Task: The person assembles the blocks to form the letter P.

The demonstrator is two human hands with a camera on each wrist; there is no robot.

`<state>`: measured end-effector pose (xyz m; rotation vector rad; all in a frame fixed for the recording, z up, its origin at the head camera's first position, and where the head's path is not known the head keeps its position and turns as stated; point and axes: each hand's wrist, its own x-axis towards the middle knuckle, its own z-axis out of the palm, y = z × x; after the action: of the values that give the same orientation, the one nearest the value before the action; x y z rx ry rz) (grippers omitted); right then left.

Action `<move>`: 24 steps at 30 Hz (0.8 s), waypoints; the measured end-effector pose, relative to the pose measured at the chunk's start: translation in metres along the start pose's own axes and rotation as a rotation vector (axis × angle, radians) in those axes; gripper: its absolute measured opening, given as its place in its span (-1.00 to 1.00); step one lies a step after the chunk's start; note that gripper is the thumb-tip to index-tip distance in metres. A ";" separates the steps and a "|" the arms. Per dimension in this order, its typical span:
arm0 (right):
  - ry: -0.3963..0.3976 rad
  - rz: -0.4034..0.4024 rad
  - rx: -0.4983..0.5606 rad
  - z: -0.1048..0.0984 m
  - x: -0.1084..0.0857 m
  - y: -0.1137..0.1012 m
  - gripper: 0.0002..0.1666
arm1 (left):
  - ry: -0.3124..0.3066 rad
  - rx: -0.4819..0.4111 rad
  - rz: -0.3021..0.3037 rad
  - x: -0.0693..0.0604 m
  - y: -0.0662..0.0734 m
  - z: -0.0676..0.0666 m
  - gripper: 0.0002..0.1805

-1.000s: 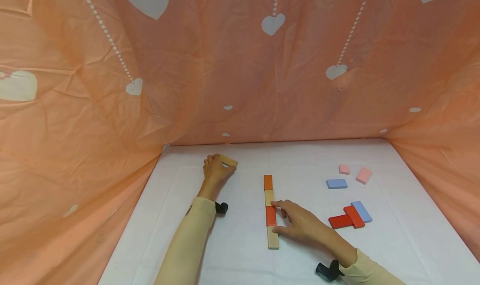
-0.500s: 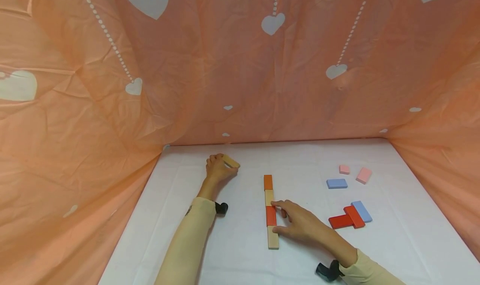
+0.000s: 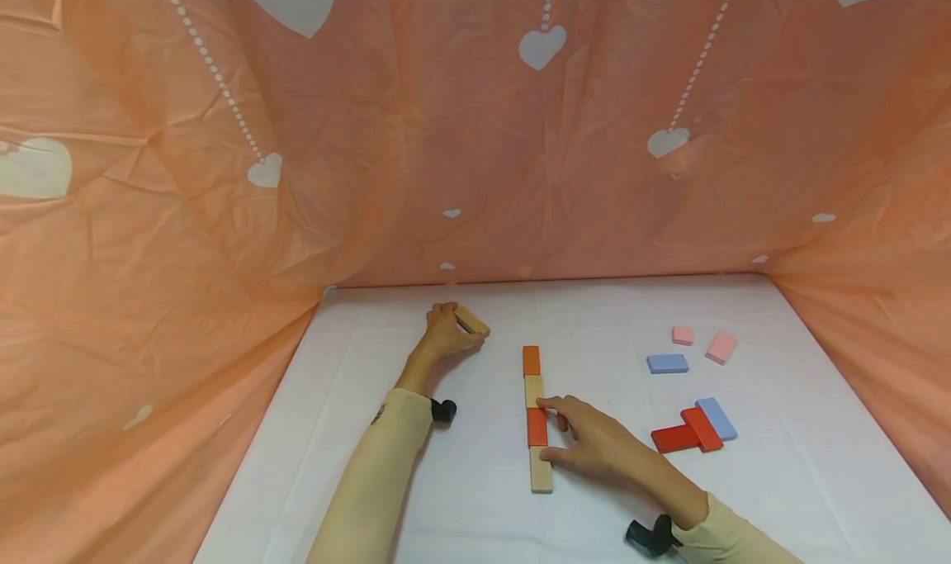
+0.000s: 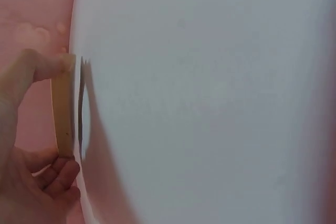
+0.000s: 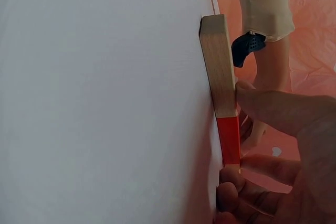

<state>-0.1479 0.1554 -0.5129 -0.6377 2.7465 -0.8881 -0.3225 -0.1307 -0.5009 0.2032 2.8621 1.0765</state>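
Note:
My left hand (image 3: 444, 333) pinches a plain wooden block (image 3: 472, 320) by its two ends, near the back left of the table. In the left wrist view the thumb and fingers hold that block (image 4: 63, 108) just off the white cloth. My right hand (image 3: 598, 440) rests its thumb and index finger against a row of four end-to-end blocks: orange (image 3: 531, 360), wooden (image 3: 533, 391), red (image 3: 537, 427) and wooden (image 3: 541, 470). The right wrist view shows the thumb touching the nearest wooden block (image 5: 219, 72), with the red block (image 5: 229, 139) beyond it.
On the right of the white table (image 3: 594, 316) lie two pink blocks (image 3: 721, 347), a blue block (image 3: 667, 364), and a group of two red blocks (image 3: 676, 438) and another blue block (image 3: 716, 418). An orange curtain (image 3: 475, 151) stands behind and at both sides.
My left hand has moved to the right with the wooden block in its fingers, and the block has turned somewhat. The right hand and the row have not moved.

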 end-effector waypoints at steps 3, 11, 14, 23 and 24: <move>-0.001 0.002 -0.003 0.001 0.000 0.000 -0.09 | -0.032 0.007 0.018 0.001 0.003 0.002 0.00; -0.001 -0.004 -0.004 0.001 0.001 0.001 -0.09 | -0.107 -0.005 0.096 0.007 0.007 0.008 0.01; -0.005 0.003 -0.002 0.001 0.000 0.001 -0.09 | -0.132 -0.016 0.138 0.010 0.009 0.012 0.03; 0.017 -0.043 -0.012 0.001 -0.001 0.001 -0.10 | -0.231 -0.025 0.239 0.019 0.022 0.026 0.03; 0.020 -0.050 -0.016 0.001 -0.001 0.001 -0.11 | -0.237 -0.021 0.242 0.019 0.023 0.026 0.03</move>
<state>-0.1470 0.1566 -0.5143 -0.7069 2.7696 -0.8887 -0.3364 -0.0934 -0.5058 0.6448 2.6612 1.0383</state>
